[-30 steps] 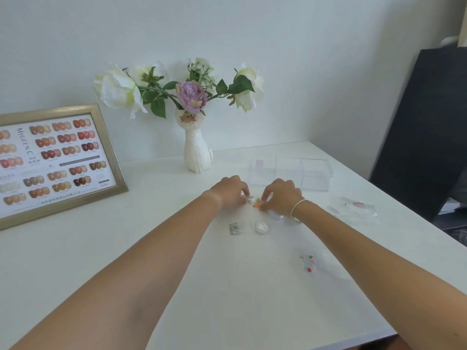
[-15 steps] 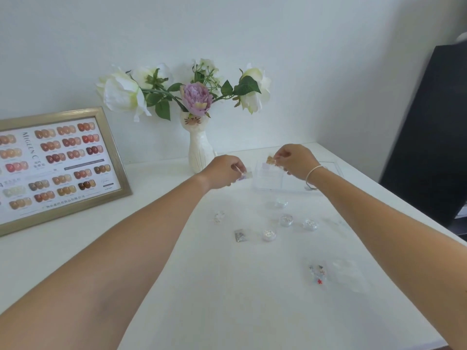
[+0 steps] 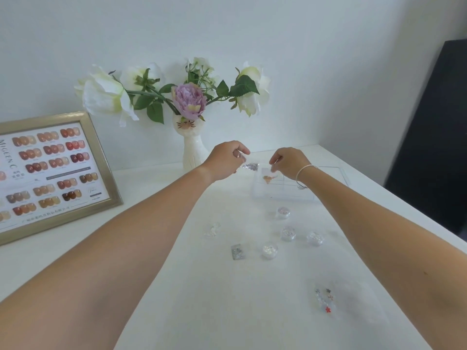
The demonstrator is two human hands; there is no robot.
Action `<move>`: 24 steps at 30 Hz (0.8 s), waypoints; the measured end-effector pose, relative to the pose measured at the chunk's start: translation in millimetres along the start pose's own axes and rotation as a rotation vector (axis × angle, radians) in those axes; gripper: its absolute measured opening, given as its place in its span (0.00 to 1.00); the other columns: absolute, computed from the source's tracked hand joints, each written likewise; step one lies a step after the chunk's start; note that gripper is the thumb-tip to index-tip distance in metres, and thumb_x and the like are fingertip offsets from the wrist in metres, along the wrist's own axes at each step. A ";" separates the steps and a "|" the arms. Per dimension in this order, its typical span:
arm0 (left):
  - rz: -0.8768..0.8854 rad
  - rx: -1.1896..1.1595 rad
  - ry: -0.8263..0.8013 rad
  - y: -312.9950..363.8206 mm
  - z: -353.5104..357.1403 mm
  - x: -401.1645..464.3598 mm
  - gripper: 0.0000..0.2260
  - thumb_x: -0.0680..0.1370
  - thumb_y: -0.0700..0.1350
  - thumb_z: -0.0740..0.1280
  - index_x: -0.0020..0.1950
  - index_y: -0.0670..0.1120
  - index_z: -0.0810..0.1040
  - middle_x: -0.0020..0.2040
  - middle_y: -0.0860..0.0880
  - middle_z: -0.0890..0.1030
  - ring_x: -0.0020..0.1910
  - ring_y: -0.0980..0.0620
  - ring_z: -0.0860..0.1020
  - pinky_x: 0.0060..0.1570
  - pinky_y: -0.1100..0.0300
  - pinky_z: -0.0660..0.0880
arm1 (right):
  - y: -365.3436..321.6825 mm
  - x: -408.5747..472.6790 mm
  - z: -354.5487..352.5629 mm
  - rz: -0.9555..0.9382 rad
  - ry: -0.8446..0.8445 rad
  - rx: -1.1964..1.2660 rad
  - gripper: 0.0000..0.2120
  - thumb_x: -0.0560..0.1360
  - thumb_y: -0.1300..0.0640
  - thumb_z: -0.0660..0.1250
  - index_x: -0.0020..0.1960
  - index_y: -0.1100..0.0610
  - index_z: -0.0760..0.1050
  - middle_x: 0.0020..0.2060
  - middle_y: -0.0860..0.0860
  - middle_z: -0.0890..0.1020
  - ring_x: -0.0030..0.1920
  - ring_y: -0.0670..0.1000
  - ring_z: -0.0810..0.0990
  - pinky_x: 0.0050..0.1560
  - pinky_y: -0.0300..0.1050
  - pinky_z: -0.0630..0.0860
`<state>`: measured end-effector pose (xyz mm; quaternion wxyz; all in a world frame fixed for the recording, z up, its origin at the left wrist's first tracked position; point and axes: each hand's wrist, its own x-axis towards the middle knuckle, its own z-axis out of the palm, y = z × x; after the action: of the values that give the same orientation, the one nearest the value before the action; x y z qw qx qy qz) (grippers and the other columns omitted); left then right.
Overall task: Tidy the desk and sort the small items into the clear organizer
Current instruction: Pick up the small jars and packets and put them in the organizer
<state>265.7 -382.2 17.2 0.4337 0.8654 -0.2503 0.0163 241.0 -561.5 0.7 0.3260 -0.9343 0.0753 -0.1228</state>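
Note:
The clear organizer (image 3: 328, 195) lies on the white desk at the back right. My left hand (image 3: 223, 160) is held above the desk just left of it, pinching a small clear bag of silver glitter (image 3: 251, 166). My right hand (image 3: 288, 162) hovers over the organizer's left compartment, pinching a small clear bag with orange-gold bits (image 3: 268, 178) that hangs down into it. Several small round glitter pots (image 3: 288, 233) stand in front of the organizer. A small silver packet (image 3: 236, 251) and a tiny clear bag (image 3: 213, 229) lie to their left.
A clear bag of star charms (image 3: 326, 300) lies near the front right. A white cat-shaped vase with flowers (image 3: 192, 150) stands behind my hands. A framed nail-colour chart (image 3: 50, 173) leans at the left. A dark panel (image 3: 429, 147) stands past the desk's right edge.
Both hands rose from the desk's middle with the small bags and moved back to the organizer. The right hand now holds its bag over the left compartment; the head moved closer.

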 end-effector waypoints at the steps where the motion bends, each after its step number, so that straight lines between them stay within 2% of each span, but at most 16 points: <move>1: 0.002 -0.003 0.005 0.5 2.3 2.7 0.10 0.77 0.37 0.61 0.56 0.42 0.77 0.39 0.51 0.73 0.41 0.53 0.74 0.38 0.64 0.74 | 2.7 0.2 0.1 0.002 0.000 0.006 0.08 0.70 0.66 0.67 0.48 0.60 0.79 0.45 0.51 0.76 0.44 0.50 0.73 0.33 0.33 0.65; 5: 0.020 0.010 0.017 3.2 12.8 12.6 0.09 0.77 0.37 0.61 0.55 0.42 0.78 0.38 0.52 0.73 0.39 0.59 0.74 0.39 0.66 0.72 | 15.5 -0.5 -1.7 -0.005 0.054 0.034 0.06 0.71 0.65 0.65 0.45 0.57 0.79 0.46 0.52 0.78 0.44 0.50 0.73 0.34 0.34 0.66; 10: 0.026 0.029 -0.004 8.4 28.3 21.3 0.10 0.78 0.37 0.60 0.55 0.43 0.79 0.46 0.46 0.76 0.45 0.51 0.74 0.40 0.67 0.71 | 27.9 -9.6 -11.6 -0.040 0.174 0.069 0.09 0.75 0.63 0.60 0.47 0.57 0.80 0.51 0.54 0.82 0.46 0.49 0.74 0.46 0.39 0.68; 13: -0.011 0.035 -0.036 11.6 40.6 22.7 0.12 0.78 0.37 0.60 0.59 0.42 0.78 0.50 0.43 0.78 0.48 0.48 0.75 0.43 0.64 0.71 | 32.1 -18.5 -17.0 -0.066 0.208 0.093 0.09 0.75 0.63 0.60 0.47 0.58 0.80 0.48 0.53 0.82 0.44 0.47 0.74 0.40 0.35 0.67; 15: -0.029 0.083 -0.059 12.1 48.6 21.0 0.14 0.78 0.37 0.59 0.62 0.42 0.76 0.59 0.41 0.78 0.55 0.45 0.76 0.48 0.63 0.69 | 33.8 -25.3 -19.4 -0.083 0.208 0.101 0.09 0.75 0.64 0.60 0.47 0.57 0.79 0.45 0.51 0.81 0.41 0.46 0.74 0.33 0.25 0.67; 18: -0.019 0.179 -0.051 10.4 51.6 14.7 0.16 0.79 0.37 0.57 0.65 0.43 0.74 0.65 0.43 0.75 0.64 0.48 0.73 0.55 0.66 0.66 | 33.1 -36.5 -19.6 -0.109 0.209 0.115 0.09 0.74 0.63 0.61 0.46 0.56 0.79 0.43 0.50 0.80 0.40 0.44 0.73 0.34 0.20 0.66; 21: -0.013 0.206 -0.021 6.0 39.9 5.0 0.17 0.78 0.38 0.58 0.66 0.44 0.74 0.65 0.44 0.75 0.64 0.49 0.73 0.56 0.66 0.65 | 26.2 -52.7 -14.7 -0.142 0.177 0.145 0.07 0.74 0.63 0.63 0.44 0.54 0.79 0.42 0.49 0.81 0.36 0.38 0.73 0.34 0.20 0.66; 24: -0.012 0.228 -0.023 -3.1 22.0 -10.4 0.15 0.78 0.38 0.59 0.63 0.44 0.76 0.62 0.45 0.77 0.60 0.50 0.75 0.54 0.67 0.66 | 12.4 -73.8 -3.6 -0.193 0.067 0.158 0.07 0.73 0.63 0.64 0.42 0.53 0.78 0.39 0.49 0.80 0.32 0.35 0.74 0.32 0.22 0.67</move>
<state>253.9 -393.1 -1.3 0.3295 0.9108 -0.2468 0.0321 168.6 -557.0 -17.7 0.3827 -0.9039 -0.0140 -0.1905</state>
